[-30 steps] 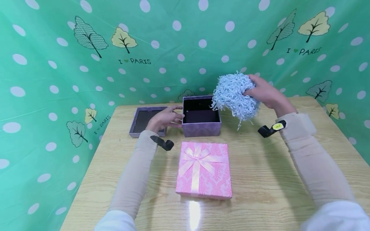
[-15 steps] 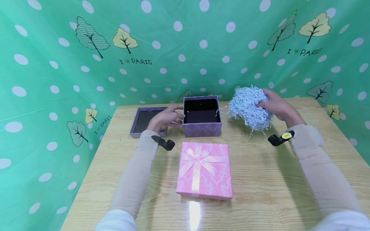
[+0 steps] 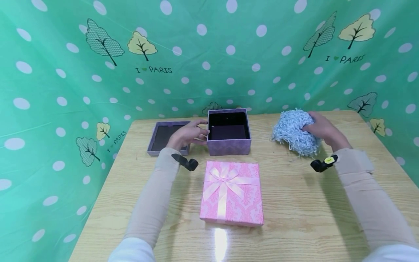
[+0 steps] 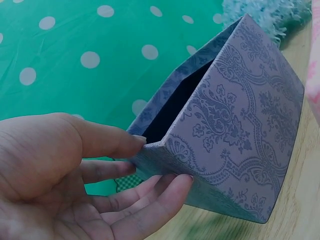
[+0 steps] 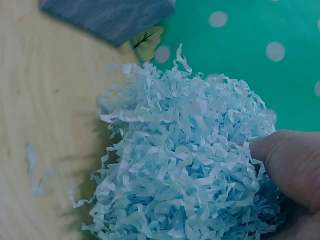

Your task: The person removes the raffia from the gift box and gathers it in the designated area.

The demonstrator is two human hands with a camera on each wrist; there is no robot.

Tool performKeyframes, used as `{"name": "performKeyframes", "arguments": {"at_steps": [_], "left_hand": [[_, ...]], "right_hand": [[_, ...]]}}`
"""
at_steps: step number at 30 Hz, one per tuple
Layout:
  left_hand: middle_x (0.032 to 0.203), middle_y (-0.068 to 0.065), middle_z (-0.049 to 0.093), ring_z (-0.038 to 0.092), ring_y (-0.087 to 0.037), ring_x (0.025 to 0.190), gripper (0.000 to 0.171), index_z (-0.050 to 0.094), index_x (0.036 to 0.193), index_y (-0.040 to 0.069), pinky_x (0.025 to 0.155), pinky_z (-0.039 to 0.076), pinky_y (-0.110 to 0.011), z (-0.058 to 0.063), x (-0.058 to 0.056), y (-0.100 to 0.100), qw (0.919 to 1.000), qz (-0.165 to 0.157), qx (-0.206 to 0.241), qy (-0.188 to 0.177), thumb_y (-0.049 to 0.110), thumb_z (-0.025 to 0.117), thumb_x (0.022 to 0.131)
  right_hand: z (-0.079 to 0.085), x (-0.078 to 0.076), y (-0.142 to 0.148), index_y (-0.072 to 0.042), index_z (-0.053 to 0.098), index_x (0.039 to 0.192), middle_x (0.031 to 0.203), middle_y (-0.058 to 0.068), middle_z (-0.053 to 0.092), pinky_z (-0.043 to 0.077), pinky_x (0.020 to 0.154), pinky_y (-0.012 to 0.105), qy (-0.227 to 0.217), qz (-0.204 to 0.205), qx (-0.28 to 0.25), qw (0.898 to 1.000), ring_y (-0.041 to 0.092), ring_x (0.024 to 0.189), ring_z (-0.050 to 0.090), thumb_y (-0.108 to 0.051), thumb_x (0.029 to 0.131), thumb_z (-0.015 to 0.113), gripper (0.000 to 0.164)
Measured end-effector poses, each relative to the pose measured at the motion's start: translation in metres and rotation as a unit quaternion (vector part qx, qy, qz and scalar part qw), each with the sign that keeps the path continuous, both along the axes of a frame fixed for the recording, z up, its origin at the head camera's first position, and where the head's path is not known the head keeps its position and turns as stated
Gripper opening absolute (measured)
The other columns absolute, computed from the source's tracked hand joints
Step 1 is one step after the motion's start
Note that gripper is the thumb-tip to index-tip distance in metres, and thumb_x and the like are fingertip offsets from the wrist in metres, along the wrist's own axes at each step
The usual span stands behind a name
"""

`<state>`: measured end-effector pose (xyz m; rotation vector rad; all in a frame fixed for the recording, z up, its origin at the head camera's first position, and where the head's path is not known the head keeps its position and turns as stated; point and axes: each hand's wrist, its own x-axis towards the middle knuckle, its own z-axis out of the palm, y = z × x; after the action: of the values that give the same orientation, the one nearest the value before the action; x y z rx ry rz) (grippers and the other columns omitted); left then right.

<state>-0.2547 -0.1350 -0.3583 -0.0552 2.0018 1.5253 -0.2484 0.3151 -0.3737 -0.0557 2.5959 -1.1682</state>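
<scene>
Behind the purple box (image 3: 228,147), a green dotted curtain (image 3: 196,51). Beneath the purple box, a pale wooden table (image 3: 294,203). Just in front of the purple box, a pink gift box (image 3: 230,209) with a ribbon bow, exposed to a knock from any forward skid of its neighbour. Flat on the table and uncovered, the purple box itself; liable to slide or tip under too hard a push from one side. Right of the purple box, well apart, a tangle of blue shredded paper (image 3: 291,129), liable to sag or split through being held at one end only; contact with the tabletop, impossible to tell. Left of the purple box, a shallow purple tray (image 3: 161,136), partly hidden. At the purple box's left wall, the left hand (image 3: 186,135): thumb tip at the rim, other fingers loosely spread against the outside. Farther right, the right hand (image 3: 322,130), thumb and fingers pinching the tangle, tips buried. Right of the purple box too, a blurred stray strand (image 5: 30,162); further litter possible from a loosened pinch.
</scene>
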Motion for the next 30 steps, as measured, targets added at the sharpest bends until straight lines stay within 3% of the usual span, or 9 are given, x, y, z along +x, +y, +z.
{"name": "performKeyframes", "arguments": {"at_steps": [5, 11, 15, 22, 30], "left_hand": [[0.144, -0.022, 0.040, 0.058, -0.027, 0.103, 0.060, 0.025, 0.150, 0.017, 0.100, 0.048, -0.048, 0.001, 0.000, 0.000, 1.0000, -0.001, 0.001, 0.001, 0.008, 0.052, 0.097], [0.145, -0.023, 0.039, 0.056, -0.029, 0.105, 0.060, 0.024, 0.150, 0.017, 0.103, 0.046, -0.049, 0.003, 0.002, 0.000, 1.0000, 0.001, 0.008, -0.003, 0.006, 0.050, 0.096], [0.145, -0.023, 0.039, 0.056, -0.030, 0.106, 0.061, 0.024, 0.150, 0.017, 0.102, 0.046, -0.050, 0.003, 0.002, 0.001, 1.0000, 0.002, 0.008, -0.001, 0.007, 0.051, 0.096], [0.143, -0.023, 0.041, 0.057, -0.027, 0.101, 0.060, 0.023, 0.150, 0.011, 0.100, 0.049, -0.047, 0.001, 0.003, 0.004, 0.9996, 0.008, -0.014, 0.022, 0.009, 0.052, 0.098], [0.140, -0.023, 0.039, 0.058, -0.032, 0.104, 0.055, 0.024, 0.147, 0.004, 0.101, 0.048, -0.049, 0.003, 0.009, 0.009, 0.9963, 0.013, -0.064, 0.056, 0.015, 0.050, 0.099]], "right_hand": [[-0.011, 0.000, 0.001, 0.000, 0.005, 0.152, 0.153, 0.033, 0.011, 0.021, 0.108, 0.069, 0.010, -0.002, 0.031, 0.999, 0.055, 0.137, 0.014, -0.004, 0.094, 0.047, 0.072], [-0.018, -0.004, -0.002, 0.000, 0.007, 0.152, 0.149, 0.036, 0.018, 0.021, 0.107, 0.069, 0.033, 0.001, 0.106, 0.994, 0.057, 0.133, 0.018, -0.009, 0.094, 0.050, 0.072], [-0.020, -0.006, -0.002, 0.001, 0.005, 0.151, 0.148, 0.038, 0.017, 0.021, 0.107, 0.070, 0.035, 0.003, 0.123, 0.992, 0.059, 0.133, 0.017, -0.014, 0.094, 0.053, 0.076], [0.003, 0.001, -0.010, 0.006, 0.007, 0.150, 0.147, 0.041, 0.012, 0.021, 0.107, 0.070, 0.038, 0.008, 0.138, 0.990, 0.059, 0.132, 0.015, -0.022, 0.094, 0.057, 0.080], [0.023, 0.014, -0.023, -0.001, 0.012, 0.152, 0.150, 0.039, 0.008, 0.022, 0.102, 0.074, 0.061, 0.003, 0.162, 0.985, 0.059, 0.133, 0.012, -0.039, 0.095, 0.055, 0.080]]}}
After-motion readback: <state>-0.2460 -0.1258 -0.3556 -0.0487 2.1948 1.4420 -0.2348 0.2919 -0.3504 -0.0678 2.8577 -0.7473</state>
